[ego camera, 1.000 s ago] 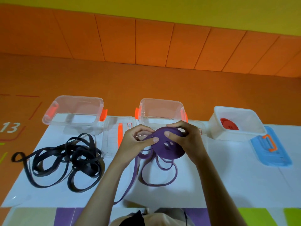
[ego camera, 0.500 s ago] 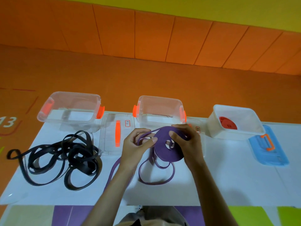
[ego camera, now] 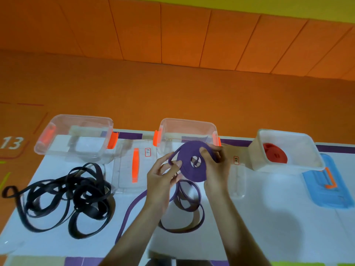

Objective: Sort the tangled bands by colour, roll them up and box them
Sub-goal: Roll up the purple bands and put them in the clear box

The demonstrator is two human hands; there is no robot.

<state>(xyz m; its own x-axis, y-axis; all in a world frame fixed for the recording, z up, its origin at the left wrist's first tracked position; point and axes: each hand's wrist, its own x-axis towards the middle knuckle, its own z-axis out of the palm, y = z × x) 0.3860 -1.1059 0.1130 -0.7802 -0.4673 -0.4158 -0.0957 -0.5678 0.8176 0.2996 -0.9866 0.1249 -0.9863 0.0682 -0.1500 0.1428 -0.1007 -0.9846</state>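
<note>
Gripping the purple roll [ego camera: 189,166] with the right hand [ego camera: 215,169], thumb across its face and fingers curled behind its right rim, raised above the tabletop [ego camera: 269,217] near the middle of the far edge, just in front of the middle clear box [ego camera: 188,121]. Pinching the loose strand at the roll's left rim with the left hand [ego camera: 163,179], thumb and fingertips closed on it. Below the hands, from the tabletop's middle toward the near edge, the purple tail [ego camera: 129,208] in slack loops. Toward the left edge, a tangled black band [ego camera: 86,196], apart from both hands. Along the far edge, a left clear box [ego camera: 82,118] by the left corner, a white box [ego camera: 307,144] with a red roll [ego camera: 274,155] inside toward the right corner, a blue lid [ego camera: 324,191] just beside it, and a clear lid [ego camera: 126,169] flat between the two clear boxes.
</note>
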